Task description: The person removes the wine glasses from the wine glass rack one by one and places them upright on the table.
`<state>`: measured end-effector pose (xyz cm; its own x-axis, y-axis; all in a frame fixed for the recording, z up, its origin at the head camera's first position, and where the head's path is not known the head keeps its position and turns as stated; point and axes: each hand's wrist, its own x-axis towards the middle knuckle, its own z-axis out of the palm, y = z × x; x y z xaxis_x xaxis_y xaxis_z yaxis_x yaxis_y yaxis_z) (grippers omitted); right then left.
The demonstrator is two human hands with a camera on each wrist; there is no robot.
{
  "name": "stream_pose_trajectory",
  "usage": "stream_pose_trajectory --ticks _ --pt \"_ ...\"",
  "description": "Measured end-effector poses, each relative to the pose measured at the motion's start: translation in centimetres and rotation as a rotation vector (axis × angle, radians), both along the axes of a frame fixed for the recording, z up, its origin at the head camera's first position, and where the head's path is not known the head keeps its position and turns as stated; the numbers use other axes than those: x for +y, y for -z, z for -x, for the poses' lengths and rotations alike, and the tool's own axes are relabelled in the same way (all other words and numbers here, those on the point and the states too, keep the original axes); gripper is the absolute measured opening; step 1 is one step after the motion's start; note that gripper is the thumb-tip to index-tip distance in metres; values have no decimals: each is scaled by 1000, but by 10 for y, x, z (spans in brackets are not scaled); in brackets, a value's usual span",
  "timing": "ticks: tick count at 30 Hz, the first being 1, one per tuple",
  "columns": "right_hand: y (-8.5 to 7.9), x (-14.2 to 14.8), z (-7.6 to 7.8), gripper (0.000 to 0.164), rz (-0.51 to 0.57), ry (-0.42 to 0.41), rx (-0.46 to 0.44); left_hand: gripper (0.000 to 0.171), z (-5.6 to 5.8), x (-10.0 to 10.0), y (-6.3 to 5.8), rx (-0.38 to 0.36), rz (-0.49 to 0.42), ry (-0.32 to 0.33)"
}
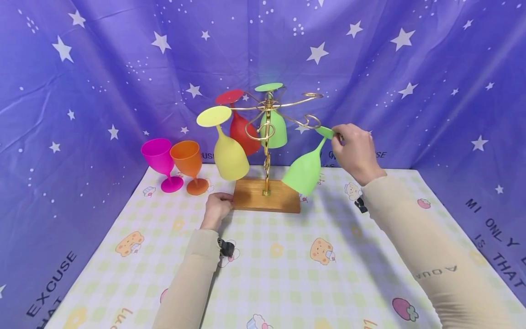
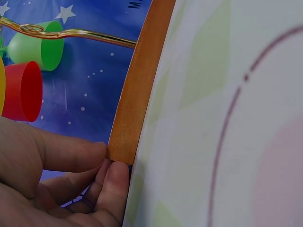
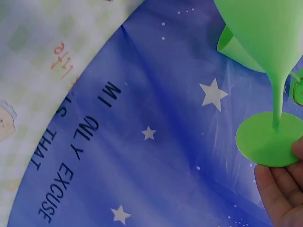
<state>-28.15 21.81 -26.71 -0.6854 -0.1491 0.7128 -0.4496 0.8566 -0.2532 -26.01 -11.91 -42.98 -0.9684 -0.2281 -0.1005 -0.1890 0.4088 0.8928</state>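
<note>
My right hand (image 1: 356, 151) pinches the foot of a light green goblet (image 1: 305, 171), which hangs bowl-down and tilted at the right of a gold wire glass rack (image 1: 267, 157). In the right wrist view, thumb and fingers hold the rim of its round foot (image 3: 265, 142). My left hand (image 1: 216, 211) grips the left front corner of the rack's wooden base (image 1: 283, 201), thumb and fingertips at its end in the left wrist view. Upside down on the rack's arms hang a yellow goblet (image 1: 231, 157), a red goblet (image 1: 242, 132) and a second green goblet (image 1: 274, 130).
A magenta goblet (image 1: 157, 155) and an orange goblet (image 1: 186, 158) stand upright on the table, left of the rack. A checked cloth (image 1: 275, 278) covers the table. Behind and at the sides hangs a blue star-patterned curtain (image 1: 255, 41). Bare wire loops (image 1: 312, 121) stick out near the held goblet.
</note>
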Motion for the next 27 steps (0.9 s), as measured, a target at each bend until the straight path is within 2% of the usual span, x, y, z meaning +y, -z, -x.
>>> stream_pose_trajectory --ticks 10,18,27 --pt "22 -3 -7 19 75 -13 -6 21 0 -1 0 -1 2 0" --pt "36 -7 -10 18 114 -35 41 20 0 0 1 6 6 2" --pt "52 -10 -15 17 170 -32 26 21 -2 0 -1 25 6 7"
